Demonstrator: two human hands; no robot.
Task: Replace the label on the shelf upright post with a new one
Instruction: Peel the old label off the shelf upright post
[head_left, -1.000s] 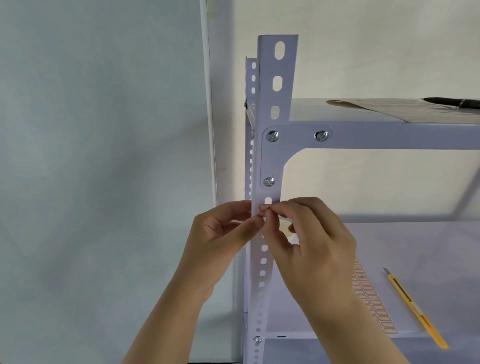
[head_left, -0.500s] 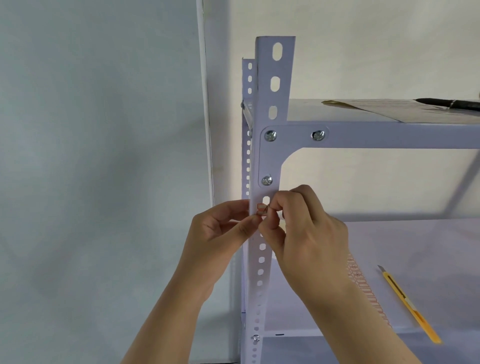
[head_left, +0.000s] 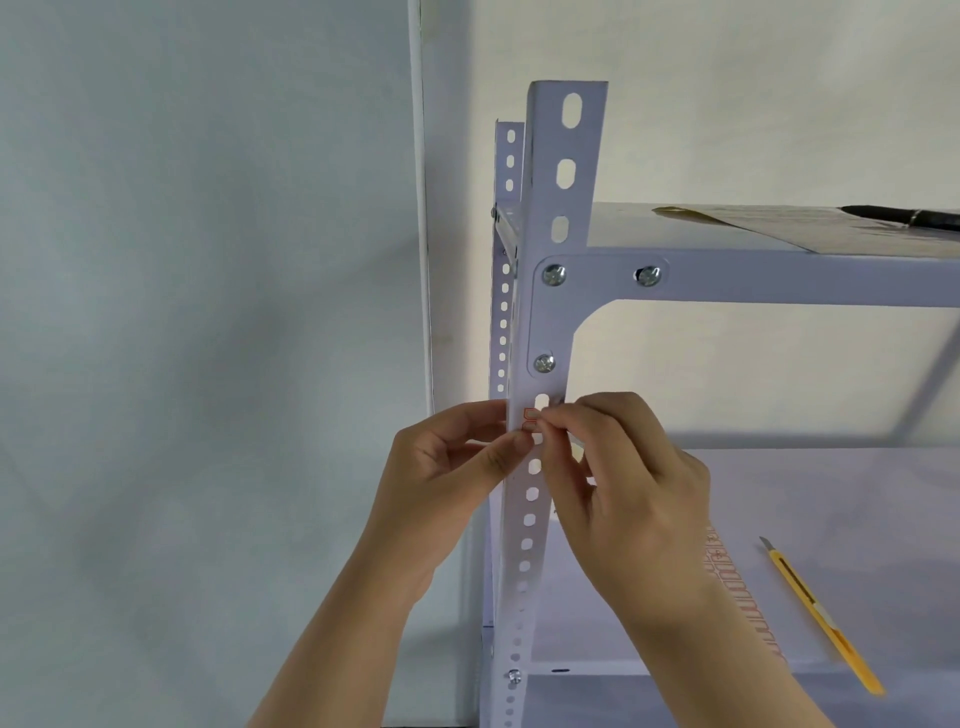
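Note:
A white perforated upright post (head_left: 550, 322) stands at the front left corner of the shelf. A small white label with a red border (head_left: 530, 419) sits on the post's front face, just below the lowest bracket bolt. My left hand (head_left: 457, 467) grips the post's left edge, its thumb tip pressing just under the label. My right hand (head_left: 618, 478) pinches the label's right end between thumb and forefinger. Most of the label is hidden by my fingers.
A sheet of red-bordered labels (head_left: 737, 597) lies on the lower shelf board (head_left: 857, 493), partly behind my right wrist. A yellow utility knife (head_left: 821, 618) lies to its right. On the top shelf rest a brown sheet (head_left: 810, 228) and a black pen (head_left: 904, 217).
Both hands have stayed at the label. The right fingers have shifted slightly on the label's right end, and less of the label shows than one second ago.

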